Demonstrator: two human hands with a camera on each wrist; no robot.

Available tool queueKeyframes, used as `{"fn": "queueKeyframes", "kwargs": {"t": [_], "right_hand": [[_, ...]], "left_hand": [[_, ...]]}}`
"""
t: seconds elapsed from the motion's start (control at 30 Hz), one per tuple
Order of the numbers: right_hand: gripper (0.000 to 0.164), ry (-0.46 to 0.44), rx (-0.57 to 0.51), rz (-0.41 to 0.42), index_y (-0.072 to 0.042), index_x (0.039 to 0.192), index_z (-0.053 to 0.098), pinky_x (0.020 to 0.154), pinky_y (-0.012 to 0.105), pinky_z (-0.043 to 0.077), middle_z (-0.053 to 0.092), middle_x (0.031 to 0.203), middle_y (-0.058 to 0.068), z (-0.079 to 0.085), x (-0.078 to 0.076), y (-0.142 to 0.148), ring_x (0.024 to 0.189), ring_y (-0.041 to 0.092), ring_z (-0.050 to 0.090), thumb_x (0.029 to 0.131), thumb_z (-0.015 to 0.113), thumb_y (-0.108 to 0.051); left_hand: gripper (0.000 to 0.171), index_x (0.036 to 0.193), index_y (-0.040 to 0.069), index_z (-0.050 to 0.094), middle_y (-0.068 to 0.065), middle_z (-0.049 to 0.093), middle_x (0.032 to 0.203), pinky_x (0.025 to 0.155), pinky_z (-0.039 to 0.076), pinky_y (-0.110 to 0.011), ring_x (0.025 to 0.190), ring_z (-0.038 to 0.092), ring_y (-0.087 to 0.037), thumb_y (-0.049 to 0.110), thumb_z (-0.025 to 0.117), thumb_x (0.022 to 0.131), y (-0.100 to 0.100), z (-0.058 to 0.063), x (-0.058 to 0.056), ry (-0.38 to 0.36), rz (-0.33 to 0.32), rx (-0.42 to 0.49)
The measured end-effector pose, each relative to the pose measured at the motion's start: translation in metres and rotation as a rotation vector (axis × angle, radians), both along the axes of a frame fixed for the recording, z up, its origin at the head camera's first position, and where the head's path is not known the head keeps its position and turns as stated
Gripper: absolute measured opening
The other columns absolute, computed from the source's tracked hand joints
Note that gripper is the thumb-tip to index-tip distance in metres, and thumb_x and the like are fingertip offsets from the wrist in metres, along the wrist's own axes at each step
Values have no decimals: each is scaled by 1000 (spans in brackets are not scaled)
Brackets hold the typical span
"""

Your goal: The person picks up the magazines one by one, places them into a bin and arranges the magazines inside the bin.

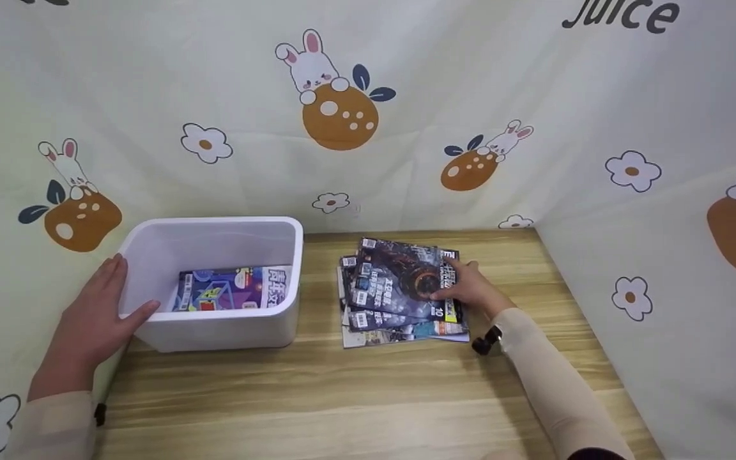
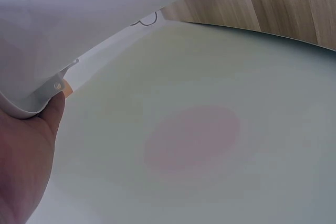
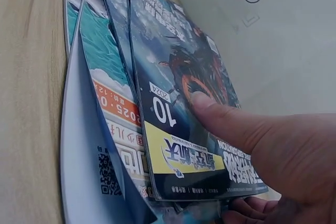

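Pale, creased cloth (image 1: 419, 57) is hanging behind and along both sides, its printed rabbits, oranges and flowers bending with the folds, and a wood-grained table (image 1: 317, 402) is spreading out below. On it, to the right of a white bin (image 1: 221, 331), the top magazine (image 1: 387, 281) is lying on a loosely fanned stack (image 1: 406, 333), its dark, glossy cover showing a yellow patch. The right hand (image 1: 473, 287) is pinching it at the right edge: the thumb is pressing on the cover and the fingers are curling underneath, nearly closed; whether they are taking in more than one magazine, I cannot tell. Beneath, a second dark magazine (image 1: 365, 321) is sticking out, and a thin, smooth leaf (image 3: 81, 166) is bowing up along one side in the right wrist view.

The bin is standing deep and smooth, with rounded corners and a thick rim, and a blue-purple magazine (image 1: 221, 291) is lying inside. The left hand (image 1: 99, 310) is gripping its near left corner, spread wide, the thumb reaching over the front rim. A strip of table is running between bin and stack, a broad stretch is opening in front of both, and a narrower band is separating the stack from the right-hand cloth. Beige sleeves (image 1: 556, 383) are covering the forearms.
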State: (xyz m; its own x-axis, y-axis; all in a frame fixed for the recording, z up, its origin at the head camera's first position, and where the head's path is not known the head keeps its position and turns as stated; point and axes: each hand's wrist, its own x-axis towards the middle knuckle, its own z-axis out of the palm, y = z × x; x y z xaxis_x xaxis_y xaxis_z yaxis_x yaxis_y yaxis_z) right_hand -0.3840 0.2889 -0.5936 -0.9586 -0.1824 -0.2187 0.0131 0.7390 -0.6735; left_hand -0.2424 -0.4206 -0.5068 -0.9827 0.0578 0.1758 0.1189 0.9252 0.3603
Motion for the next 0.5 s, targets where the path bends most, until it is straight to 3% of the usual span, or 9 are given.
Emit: {"fn": "queueKeyframes", "kwargs": {"t": [0.2, 0.37, 0.5], "right_hand": [[122, 52, 47, 21, -10, 176, 29, 126, 71, 32, 9, 169, 52, -4, -2, -1, 156, 67, 24, 82, 100, -40], [121, 56, 27, 13, -10, 175, 31, 128, 72, 27, 26, 170, 43, -8, -3, -1, 159, 65, 17, 81, 101, -39], [119, 52, -12, -3, -11, 175, 33, 129, 70, 28, 29, 169, 43, -10, -3, -1, 158, 64, 23, 80, 102, -36]], "left_hand": [[111, 175, -1, 7, -32, 10, 181, 121, 17, -85, 166, 8, -54, 65, 62, 104, -1, -1, -1, 15, 0, 11], [111, 175, 0, 7, -32, 9, 180, 121, 16, -86, 166, 8, -55, 65, 62, 104, -1, 0, 0, 16, -2, 11], [111, 176, 0, 6, -32, 9, 180, 120, 16, -86, 166, 8, -55, 65, 62, 104, -1, -1, 0, 12, 0, 14]]}}
